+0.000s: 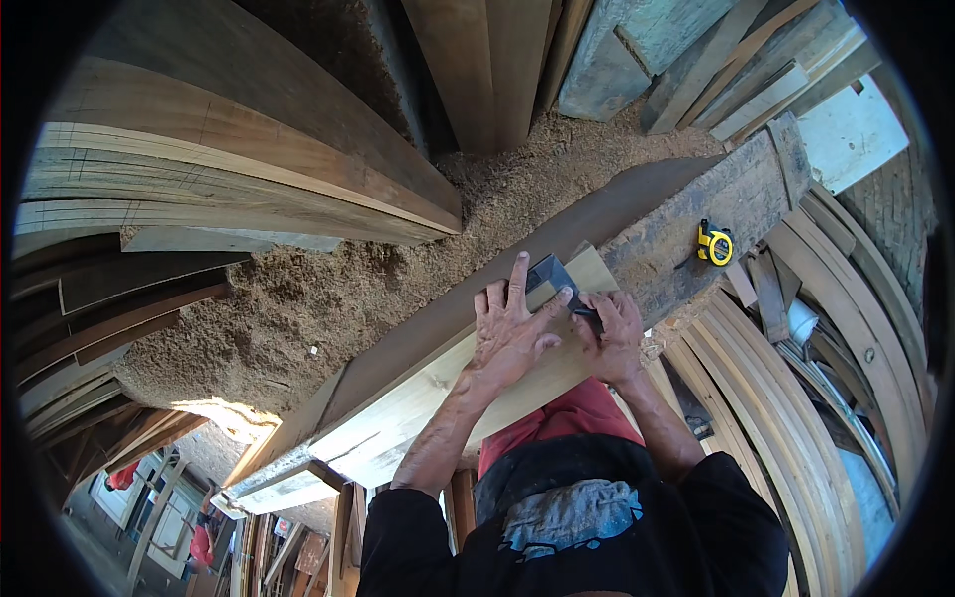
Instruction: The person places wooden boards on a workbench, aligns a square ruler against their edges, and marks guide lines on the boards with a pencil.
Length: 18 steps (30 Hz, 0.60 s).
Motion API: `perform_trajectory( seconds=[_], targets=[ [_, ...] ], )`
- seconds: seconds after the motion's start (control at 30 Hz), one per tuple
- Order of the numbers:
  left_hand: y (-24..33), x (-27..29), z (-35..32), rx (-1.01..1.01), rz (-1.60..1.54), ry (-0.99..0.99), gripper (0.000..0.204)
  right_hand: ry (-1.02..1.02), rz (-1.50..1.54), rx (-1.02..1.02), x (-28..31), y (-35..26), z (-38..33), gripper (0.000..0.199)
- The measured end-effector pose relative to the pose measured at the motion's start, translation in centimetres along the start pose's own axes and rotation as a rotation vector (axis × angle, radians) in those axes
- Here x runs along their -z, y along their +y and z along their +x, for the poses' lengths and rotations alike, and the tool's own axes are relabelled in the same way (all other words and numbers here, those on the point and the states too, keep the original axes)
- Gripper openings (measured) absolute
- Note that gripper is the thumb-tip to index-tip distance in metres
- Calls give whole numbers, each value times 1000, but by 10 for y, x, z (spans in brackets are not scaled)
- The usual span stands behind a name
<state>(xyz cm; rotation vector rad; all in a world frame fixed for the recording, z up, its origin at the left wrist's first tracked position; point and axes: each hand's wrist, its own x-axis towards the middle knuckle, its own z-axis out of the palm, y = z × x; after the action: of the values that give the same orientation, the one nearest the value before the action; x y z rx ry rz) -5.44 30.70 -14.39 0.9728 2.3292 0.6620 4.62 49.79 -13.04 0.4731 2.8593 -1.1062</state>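
Observation:
A pale wooden board (428,398) lies lengthwise on the bench in front of me, running from lower left to upper right. Across it near its right end is a dark, flat square (547,271), partly covered by my fingers. My left hand (507,326) rests on the board with fingers spread, its index finger and thumb side against the square. On the near side, my right hand (614,333) has its fingers curled round the dark near part of the square. Whether a pencil is also in those fingers, I cannot tell.
On the worn bench top (662,214) to the right sits a yellow and black tape measure (714,244). Sawdust (288,308) covers the ground beyond the bench. Large planks (249,149) stand at upper left; curved boards (776,398) are stacked at right. A person (202,537) is far off at lower left.

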Motion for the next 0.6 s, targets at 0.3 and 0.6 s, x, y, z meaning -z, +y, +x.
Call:
perform_trajectory(
  seconds=[0.3, 0.6],
  targets=[
    [1, 2, 1, 4, -27, -16, 90, 50, -9, 32, -3, 4, -2, 44],
    [0, 0, 1, 8, -34, -11, 91, 31, -6, -2, 1, -4, 3, 35]
  ],
)
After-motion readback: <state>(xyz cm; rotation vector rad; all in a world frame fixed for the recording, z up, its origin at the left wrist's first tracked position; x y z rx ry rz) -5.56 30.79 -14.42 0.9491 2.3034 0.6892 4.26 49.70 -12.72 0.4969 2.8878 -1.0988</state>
